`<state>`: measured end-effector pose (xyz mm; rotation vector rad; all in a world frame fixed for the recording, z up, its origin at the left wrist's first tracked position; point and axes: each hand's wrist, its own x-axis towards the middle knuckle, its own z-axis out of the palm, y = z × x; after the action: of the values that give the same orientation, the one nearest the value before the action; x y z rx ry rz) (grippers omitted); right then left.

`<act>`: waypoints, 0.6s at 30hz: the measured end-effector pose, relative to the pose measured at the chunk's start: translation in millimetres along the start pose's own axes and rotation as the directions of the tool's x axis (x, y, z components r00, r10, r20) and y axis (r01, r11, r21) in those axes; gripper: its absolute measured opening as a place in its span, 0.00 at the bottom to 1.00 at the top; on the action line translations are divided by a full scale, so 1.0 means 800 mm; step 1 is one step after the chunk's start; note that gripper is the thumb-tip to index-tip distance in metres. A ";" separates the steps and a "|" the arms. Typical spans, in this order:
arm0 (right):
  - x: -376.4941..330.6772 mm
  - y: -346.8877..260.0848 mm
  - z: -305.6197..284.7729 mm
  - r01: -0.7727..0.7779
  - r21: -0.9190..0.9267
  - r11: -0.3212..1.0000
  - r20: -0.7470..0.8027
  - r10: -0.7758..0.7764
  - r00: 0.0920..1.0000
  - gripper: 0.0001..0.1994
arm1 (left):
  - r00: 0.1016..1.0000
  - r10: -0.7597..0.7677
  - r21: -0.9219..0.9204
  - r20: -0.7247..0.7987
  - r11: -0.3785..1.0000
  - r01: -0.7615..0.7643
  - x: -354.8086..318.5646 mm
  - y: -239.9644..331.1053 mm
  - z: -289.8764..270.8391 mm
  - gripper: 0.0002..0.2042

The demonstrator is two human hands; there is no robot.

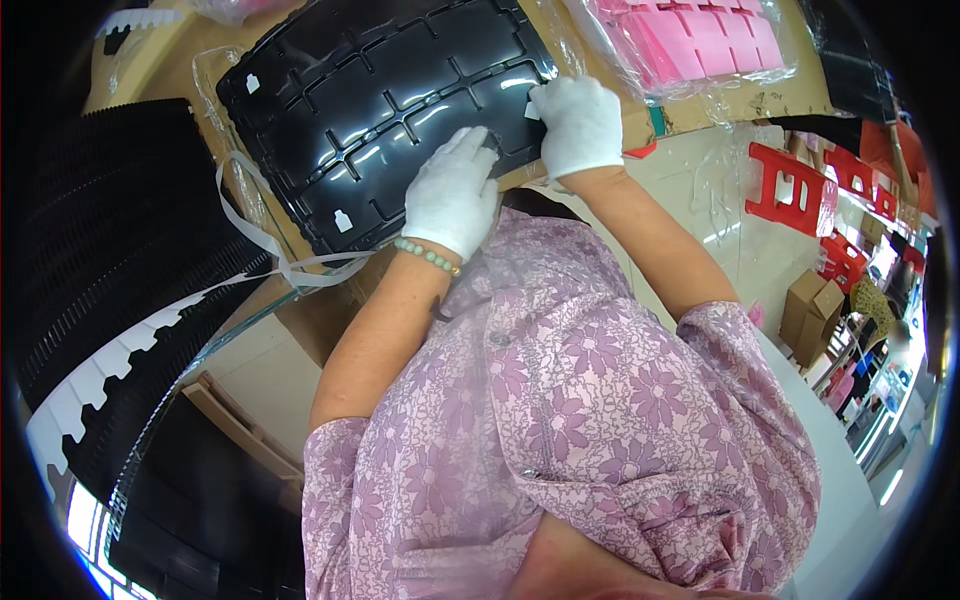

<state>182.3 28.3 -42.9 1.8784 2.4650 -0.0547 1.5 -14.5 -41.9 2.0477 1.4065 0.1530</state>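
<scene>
A glossy black plastic tray (400, 100) with cross-shaped grooves lies slanted in front of me. Small white patches (343, 220) show near its corners. My left hand (455, 195), in a white glove, rests on the tray's near part with its fingers stretched forward and lying flat. At the right edge my right hand (582, 130), also gloved, has its fingers curled over the tray's rim, beside another white patch (531, 108). The undersides of both hands are hidden. A green bead bracelet (428, 253) circles my left wrist.
Left stand tall stacks of black ridged plastic (120, 200), with a white strap (240, 200) looping beside them. Pink trays (700, 40) in clear film lie at the far right on cardboard (740, 110). Red stools (785, 190) and a cardboard box (810, 310) stand farther right.
</scene>
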 end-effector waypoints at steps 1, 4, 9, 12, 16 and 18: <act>-0.008 -0.010 -0.002 -0.022 -0.024 0.999 0.094 0.024 0.995 0.10 | 1.000 0.010 0.001 0.001 1.000 -0.010 -0.001 0.000 0.001 0.15; -0.031 -0.024 -0.004 -0.015 -0.071 0.997 0.242 0.031 0.970 0.11 | 1.000 0.013 0.037 0.016 0.999 -0.014 -0.004 -0.005 0.006 0.16; -0.014 -0.019 -0.003 -0.125 0.001 0.992 0.087 0.124 0.988 0.11 | 0.999 0.053 0.018 0.009 0.998 -0.053 -0.003 -0.008 0.006 0.17; -0.025 -0.026 -0.002 -0.111 -0.017 0.994 0.088 0.112 0.990 0.11 | 0.997 0.072 0.022 0.025 0.997 -0.073 -0.002 -0.008 0.003 0.18; -0.039 -0.038 -0.009 -0.143 -0.014 0.990 0.134 0.144 0.980 0.09 | 0.994 0.107 0.017 0.035 0.994 -0.107 -0.002 -0.014 0.001 0.19; -0.030 -0.031 -0.002 -0.219 0.058 0.974 -0.026 0.221 0.975 0.09 | 0.991 0.132 0.015 0.020 0.991 -0.133 -0.002 -0.017 0.003 0.19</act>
<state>164.7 -1.3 -39.9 2.1799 2.2798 -0.0858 -8.8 -14.1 -50.7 2.1509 1.2640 0.1782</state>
